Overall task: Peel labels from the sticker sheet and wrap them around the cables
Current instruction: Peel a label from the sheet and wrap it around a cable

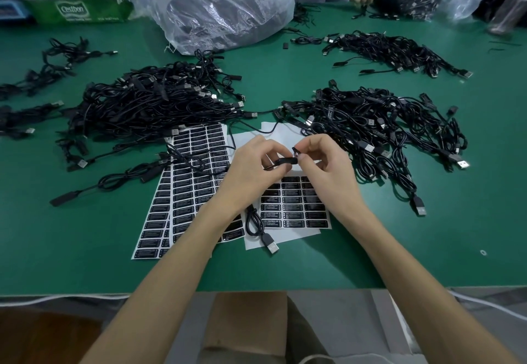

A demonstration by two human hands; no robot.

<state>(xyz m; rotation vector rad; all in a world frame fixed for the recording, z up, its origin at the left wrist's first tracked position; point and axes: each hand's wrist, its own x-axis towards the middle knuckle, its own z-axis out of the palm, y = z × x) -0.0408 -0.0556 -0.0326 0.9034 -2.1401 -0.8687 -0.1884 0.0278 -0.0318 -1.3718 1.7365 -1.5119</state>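
The green table (85, 249) carries black cables in heaps: a large heap (154, 106) at centre left, a second heap (370, 124) at centre right, a smaller heap (393, 49) at upper right. Sticker sheets (188, 186) lie in the centre, a clear plastic bag (222, 6) at upper middle.

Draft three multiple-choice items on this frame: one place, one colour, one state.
1. Where do the left hand and right hand work? A) over the sticker sheets B) far left C) at the far edge
2. Colour of the table? A) white B) green C) red
3. The held cable is: A) lying loose B) pinched by both hands C) bagged

Answers: 1 A, both sit above the label sheets; 2 B, green top shows all round; 3 B, fingers of both hands grip its black module.
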